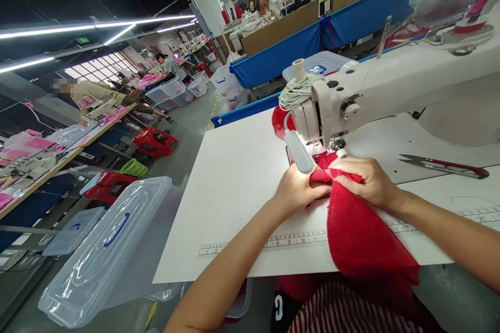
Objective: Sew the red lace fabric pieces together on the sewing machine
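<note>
A piece of red fabric (359,234) runs from under the sewing machine (336,91) and drapes over the table's front edge towards my lap. Close to the needle area, my left hand (297,190) pinches a fold of it, partly hidden by the small lamp (300,151) on the machine head. Just to the right, my right hand (367,182) grips the same cloth between thumb and fingers. The two hands are almost touching. Bright light falls on the fabric beside the presser area, where the needle itself is hidden.
Red-handled thread snips (445,165) lie on the white table (226,182) to the right, past my right hand. A printed ruler runs along the front edge. A lidded clear plastic box (105,250) stands at the left. Red stools (155,142) and people at other machines are farther off.
</note>
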Demonstrator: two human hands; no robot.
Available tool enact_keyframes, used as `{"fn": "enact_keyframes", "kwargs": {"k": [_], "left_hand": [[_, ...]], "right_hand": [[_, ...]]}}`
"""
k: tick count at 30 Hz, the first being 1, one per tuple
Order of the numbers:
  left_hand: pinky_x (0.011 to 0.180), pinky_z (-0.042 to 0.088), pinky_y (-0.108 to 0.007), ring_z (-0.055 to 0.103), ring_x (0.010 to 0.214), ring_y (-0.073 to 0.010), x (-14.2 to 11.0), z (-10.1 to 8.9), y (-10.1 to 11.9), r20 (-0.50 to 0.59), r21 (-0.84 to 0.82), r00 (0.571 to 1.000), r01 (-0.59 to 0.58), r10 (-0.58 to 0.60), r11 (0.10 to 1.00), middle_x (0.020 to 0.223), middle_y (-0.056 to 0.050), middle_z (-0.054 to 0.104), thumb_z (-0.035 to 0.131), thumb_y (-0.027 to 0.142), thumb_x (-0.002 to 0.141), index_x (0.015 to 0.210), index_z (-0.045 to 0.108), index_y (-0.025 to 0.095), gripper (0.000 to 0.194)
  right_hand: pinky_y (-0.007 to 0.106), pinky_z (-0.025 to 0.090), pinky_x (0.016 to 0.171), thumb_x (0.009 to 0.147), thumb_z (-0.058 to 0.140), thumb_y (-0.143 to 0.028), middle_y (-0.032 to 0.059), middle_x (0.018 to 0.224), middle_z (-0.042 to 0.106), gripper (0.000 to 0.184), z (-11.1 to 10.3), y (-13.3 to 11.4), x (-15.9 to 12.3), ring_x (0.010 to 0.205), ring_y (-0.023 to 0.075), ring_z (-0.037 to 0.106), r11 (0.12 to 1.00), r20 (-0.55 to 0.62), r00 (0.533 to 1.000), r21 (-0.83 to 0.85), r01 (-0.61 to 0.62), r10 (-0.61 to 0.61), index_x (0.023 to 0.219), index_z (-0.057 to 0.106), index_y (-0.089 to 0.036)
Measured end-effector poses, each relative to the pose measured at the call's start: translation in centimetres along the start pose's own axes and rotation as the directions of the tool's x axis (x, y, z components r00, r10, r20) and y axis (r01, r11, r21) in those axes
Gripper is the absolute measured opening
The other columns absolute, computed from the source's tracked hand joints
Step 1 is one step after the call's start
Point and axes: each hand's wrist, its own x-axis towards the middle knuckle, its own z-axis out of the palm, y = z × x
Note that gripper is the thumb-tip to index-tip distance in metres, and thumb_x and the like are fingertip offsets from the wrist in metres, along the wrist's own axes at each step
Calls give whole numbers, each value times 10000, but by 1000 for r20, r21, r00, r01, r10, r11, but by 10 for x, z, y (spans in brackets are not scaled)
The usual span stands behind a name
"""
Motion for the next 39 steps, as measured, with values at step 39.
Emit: {"fn": "enact_keyframes", "kwargs": {"k": [39], "left_hand": [[731, 438, -255, 534, 752, -134, 17, -24, 0, 358, -87, 925, -103, 128, 991, 773, 20, 539, 451, 19, 932, 710, 430, 205, 290]], "right_hand": [[274, 406, 593, 838, 481, -81, -12, 732, 583, 186, -2, -6, -5, 632, 155, 513, 1000, 82, 996, -9, 18, -17, 813, 567, -245]]}}
